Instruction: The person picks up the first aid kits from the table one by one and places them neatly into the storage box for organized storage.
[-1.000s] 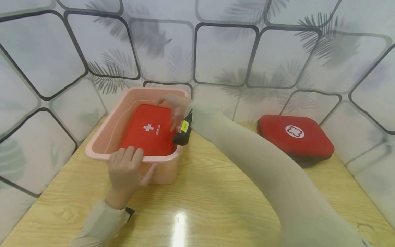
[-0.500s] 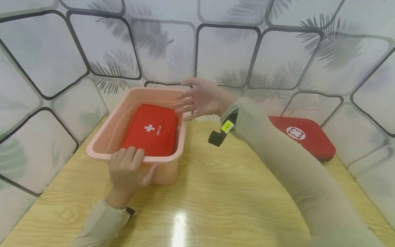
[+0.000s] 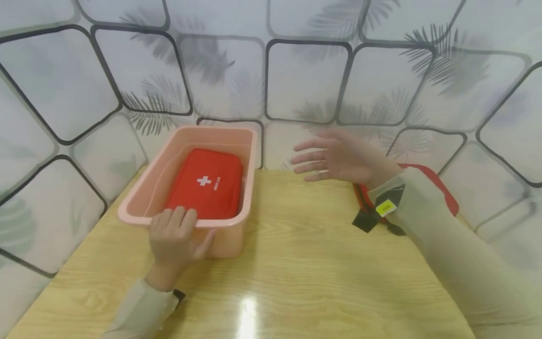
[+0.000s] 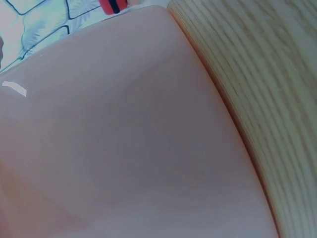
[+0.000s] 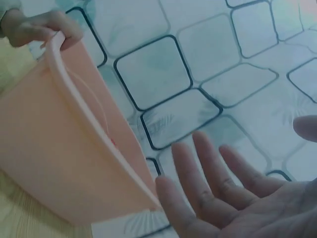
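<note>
A pink plastic tub sits left of centre in the head view. Inside it lies a red first aid pouch with a white cross. My left hand grips the tub's near rim, fingers over the edge and thumb outside. The left wrist view is mostly filled by the tub's outer wall. Spread and holding nothing, my right hand is in the air right of the tub. Behind that forearm, a second red case is partly hidden. The right wrist view shows the right hand's fingers apart from the tub.
The pale wood table carries the tub and the red case. A patterned fabric wall with leaf prints closes off the back and both sides.
My right hand has come out of the tub, away from the first aid pouch, and moved right toward the red case. The left hand stays on the rim.
</note>
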A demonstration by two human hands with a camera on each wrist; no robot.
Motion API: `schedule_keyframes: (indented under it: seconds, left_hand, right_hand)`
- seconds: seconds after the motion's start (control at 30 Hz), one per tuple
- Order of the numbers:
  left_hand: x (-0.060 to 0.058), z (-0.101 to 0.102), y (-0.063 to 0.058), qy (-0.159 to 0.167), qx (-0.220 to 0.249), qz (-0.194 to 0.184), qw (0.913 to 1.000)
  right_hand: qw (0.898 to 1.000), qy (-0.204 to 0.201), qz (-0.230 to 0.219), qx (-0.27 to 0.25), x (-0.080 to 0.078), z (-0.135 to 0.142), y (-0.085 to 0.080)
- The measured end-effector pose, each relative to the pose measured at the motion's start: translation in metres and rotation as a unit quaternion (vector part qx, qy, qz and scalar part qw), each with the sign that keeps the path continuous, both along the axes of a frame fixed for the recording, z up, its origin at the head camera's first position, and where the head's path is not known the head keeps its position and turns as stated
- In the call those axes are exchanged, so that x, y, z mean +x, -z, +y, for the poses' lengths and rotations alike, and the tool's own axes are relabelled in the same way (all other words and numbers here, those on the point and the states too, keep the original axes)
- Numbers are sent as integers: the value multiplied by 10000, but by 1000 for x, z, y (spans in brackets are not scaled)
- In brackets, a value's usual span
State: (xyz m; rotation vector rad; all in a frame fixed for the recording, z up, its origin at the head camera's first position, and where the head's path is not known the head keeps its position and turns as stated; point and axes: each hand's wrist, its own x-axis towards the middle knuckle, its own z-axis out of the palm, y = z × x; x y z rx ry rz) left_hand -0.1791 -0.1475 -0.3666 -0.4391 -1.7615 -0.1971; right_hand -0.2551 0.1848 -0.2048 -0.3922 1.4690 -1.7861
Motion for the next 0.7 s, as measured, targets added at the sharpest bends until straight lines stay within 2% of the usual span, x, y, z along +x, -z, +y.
schedule_keyframes:
  seconds: [0.13,0.23,0.33,0.43,0.57,0.7]
  left_hand:
    - [0,2,0,40,91,96,9999]
    - [-1,4,-1,75,130,148,9998]
    - [-1,7,-1,78,113,118,9998]
    - [-1,9,-1,53,104,88,9999]
    - [-2,10,-3,43,109,96,9999]
    - [-4,10,-4,63,95,123,9999]
  right_hand:
    - [9975,-462,99,-521,0,34,10]
    - [9913,-927,110,-933,-5,63,20]
    - [9870,-1138,97,-1130,-10,96,27]
    - [9877,-1055,-189,-1142,-16,129,32]
    - [9861,-793,-845,-1190,-24,174,38]
    - [9787,-577,-1377,-1412,-31,216,47]
